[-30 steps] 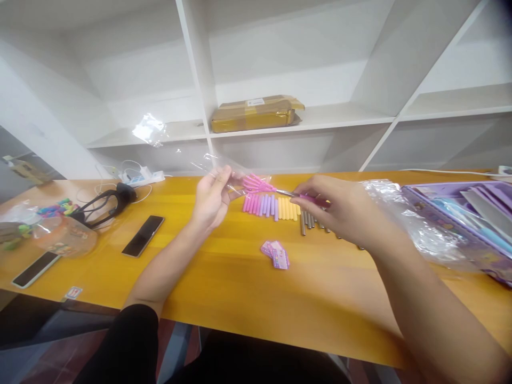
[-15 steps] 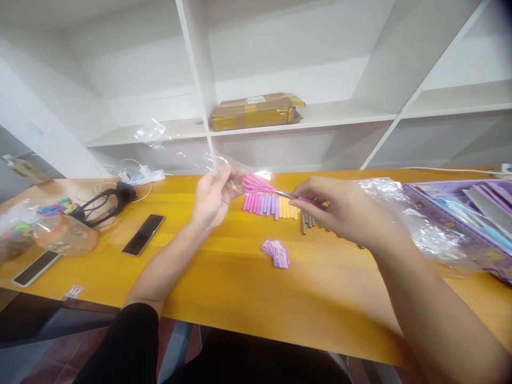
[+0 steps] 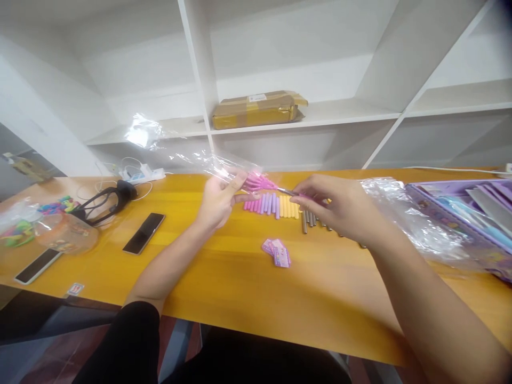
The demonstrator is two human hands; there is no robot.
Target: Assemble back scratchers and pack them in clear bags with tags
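Observation:
My left hand pinches a clear plastic bag that stretches up to the left. The pink, hand-shaped end of a stick lies inside or behind the bag film, beside my left fingertips. My right hand is closed on the other end of this stick, past its metal shaft. Below the hands, pink, purple and yellow tubes lie in a row on the orange table, with metal tubes partly hidden by my right hand. Small pink cards lie nearer me.
Two phones, an orange container, black headphones and a white power strip are on the left. A purple box and crumpled plastic lie right. A cardboard box rests on the shelf.
My left hand has moved right along the bag, closer to the pink stick end. The bag is stretched out more to the left. My right hand has hardly moved.

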